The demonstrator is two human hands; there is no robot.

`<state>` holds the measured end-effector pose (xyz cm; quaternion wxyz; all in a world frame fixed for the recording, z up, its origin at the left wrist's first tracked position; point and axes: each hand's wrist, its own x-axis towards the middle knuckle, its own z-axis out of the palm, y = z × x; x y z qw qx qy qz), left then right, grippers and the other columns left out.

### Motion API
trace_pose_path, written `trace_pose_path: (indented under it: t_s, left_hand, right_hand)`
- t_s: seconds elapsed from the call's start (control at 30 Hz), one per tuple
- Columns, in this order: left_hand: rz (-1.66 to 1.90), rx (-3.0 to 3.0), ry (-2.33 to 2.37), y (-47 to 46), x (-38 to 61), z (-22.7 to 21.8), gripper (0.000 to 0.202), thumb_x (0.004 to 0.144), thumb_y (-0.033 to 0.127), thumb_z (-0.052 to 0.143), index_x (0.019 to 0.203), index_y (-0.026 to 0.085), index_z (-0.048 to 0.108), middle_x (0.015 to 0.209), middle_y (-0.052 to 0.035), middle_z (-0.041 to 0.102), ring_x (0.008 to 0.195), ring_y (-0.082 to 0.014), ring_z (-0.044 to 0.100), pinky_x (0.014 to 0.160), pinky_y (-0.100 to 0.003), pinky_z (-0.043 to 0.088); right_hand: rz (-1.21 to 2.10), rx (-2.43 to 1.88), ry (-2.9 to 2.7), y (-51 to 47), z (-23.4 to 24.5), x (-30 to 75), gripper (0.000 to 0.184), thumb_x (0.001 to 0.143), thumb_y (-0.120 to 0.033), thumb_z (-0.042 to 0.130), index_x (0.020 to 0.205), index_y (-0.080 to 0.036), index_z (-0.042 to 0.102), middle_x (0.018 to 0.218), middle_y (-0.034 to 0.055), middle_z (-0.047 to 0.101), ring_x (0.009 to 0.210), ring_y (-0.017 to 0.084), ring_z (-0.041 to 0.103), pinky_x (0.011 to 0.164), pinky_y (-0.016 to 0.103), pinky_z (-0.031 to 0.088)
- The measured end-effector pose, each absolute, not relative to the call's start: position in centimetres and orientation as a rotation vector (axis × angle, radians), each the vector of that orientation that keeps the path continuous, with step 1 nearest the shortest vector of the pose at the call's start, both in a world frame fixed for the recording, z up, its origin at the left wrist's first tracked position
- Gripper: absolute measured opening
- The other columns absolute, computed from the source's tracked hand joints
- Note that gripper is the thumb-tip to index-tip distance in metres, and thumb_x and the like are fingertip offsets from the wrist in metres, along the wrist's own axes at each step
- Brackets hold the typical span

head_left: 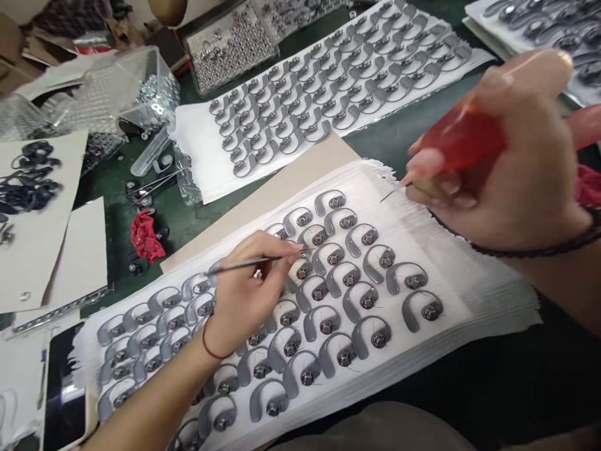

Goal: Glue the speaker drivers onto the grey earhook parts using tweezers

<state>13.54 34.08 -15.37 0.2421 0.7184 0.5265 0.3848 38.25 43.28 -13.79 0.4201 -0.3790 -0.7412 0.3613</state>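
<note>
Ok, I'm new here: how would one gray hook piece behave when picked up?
Probably light: the gray hook piece is small and thin. Its round metal end likely outweighs the curved arm, so it may tilt. Loose on the paper stack, it could slide.

The one camera sat on the person's head and looked forward and down at the table (399, 134) from close by. The right hand (511, 163) loomed nearest, and the left hand (244, 294) lay farther out.
</note>
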Motion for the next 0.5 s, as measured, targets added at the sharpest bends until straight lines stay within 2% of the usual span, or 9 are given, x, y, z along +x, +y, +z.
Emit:
trace_pose_path:
  t_s: [0.1, 0.2, 0.27, 0.37, 0.5]
  left_hand:
    - [1.057, 2.318, 1.244, 33.5, 13.4, -15.3, 0.022, 0.075, -0.001, 0.059, 0.088, 0.017, 0.061, 0.084, -0.0026, 0.066, 0.082, -0.0116, 0.065, 0.071, -0.021, 0.055]
    - [0.875, 2.658, 1.099, 33.2, 13.9, -15.2, 0.012, 0.082, 0.007, 0.053, 0.087, 0.013, 0.061, 0.084, -0.0068, 0.067, 0.088, -0.0165, 0.066, 0.072, -0.023, 0.057]
    - [0.815, 2.822, 1.026, 33.3, 14.4, -15.2, 0.012, 0.084, 0.011, 0.050, 0.084, 0.012, 0.062, 0.081, -0.0069, 0.068, 0.086, -0.0185, 0.066, 0.071, -0.024, 0.058]
    - [0.806, 2.928, 0.961, 33.7, 15.1, -15.5, 0.008, 0.081, 0.010, 0.054, 0.081, 0.011, 0.063, 0.079, -0.0069, 0.069, 0.083, -0.0196, 0.067, 0.069, -0.024, 0.058]
    - [0.751, 3.010, 0.950, 33.9, 15.3, -16.0, 0.007, 0.077, 0.008, 0.058, 0.081, 0.011, 0.063, 0.080, -0.0064, 0.069, 0.083, -0.0225, 0.067, 0.062, -0.024, 0.057]
  right_hand:
    - [1.191, -0.979, -1.427, 44.2, -12.5, 38.1, 0.040, 0.096, -0.029, 0.025, 0.059, -0.019, 0.036, 0.054, -0.0009, 0.044, 0.036, 0.006, 0.033, 0.029, 0.023, 0.026]
    - [1.312, -0.795, -1.333, 44.6, -13.1, 36.0, 0.028, 0.092, -0.031, 0.046, 0.067, -0.018, 0.050, 0.059, -0.0019, 0.050, 0.040, 0.006, 0.038, 0.031, 0.021, 0.028]
    - [1.341, -0.639, -1.406, 44.6, -14.4, 34.2, 0.026, 0.087, -0.034, 0.057, 0.068, -0.017, 0.051, 0.059, -0.0032, 0.052, 0.039, 0.004, 0.038, 0.031, 0.018, 0.030]
    - [1.325, -0.613, -1.428, 43.9, -16.5, 32.7, 0.031, 0.083, -0.038, 0.063, 0.065, -0.017, 0.049, 0.057, -0.0040, 0.052, 0.040, 0.003, 0.039, 0.036, 0.015, 0.037]
    - [1.305, -0.748, -1.501, 42.8, -18.0, 32.8, 0.034, 0.084, -0.042, 0.061, 0.064, -0.016, 0.051, 0.062, 0.0001, 0.054, 0.052, 0.008, 0.049, 0.047, 0.020, 0.046]
